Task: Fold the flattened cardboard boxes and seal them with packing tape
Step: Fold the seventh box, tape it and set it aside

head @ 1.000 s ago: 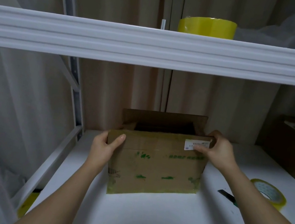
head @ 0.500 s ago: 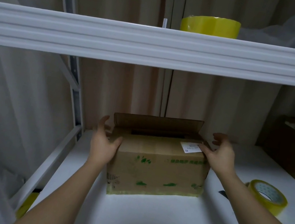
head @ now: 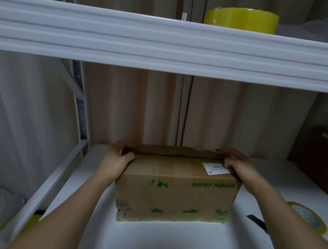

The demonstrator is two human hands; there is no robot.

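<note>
The left hand (head: pixel 114 160) is curling over the left top corner of the cardboard box (head: pixel 176 188), thumb on the near flap and fingers wrapped over the far edge — it is gripping the box there. The right hand (head: pixel 238 169) is doing the same at the right top corner, its fingers (head: pixel 230 165) bent down onto the flaps just above the white label (head: pixel 217 169), the rest hooked behind the back edge. Both hands are holding the top flaps down flat.

The box is sitting upright on the white lower shelf (head: pixel 170 247), near the back, with yellowish tape along its bottom edge. A roll of packing tape (head: pixel 307 216) is lying flat on the shelf to the right, well apart from the box, with a dark tool (head: pixel 256 220) just in front of it.

Half a second ago the rear flap was standing up and both hands were hovering open-fingered beside the box — now that flap is lying folded down and the hands are clamped on the corners.
</note>
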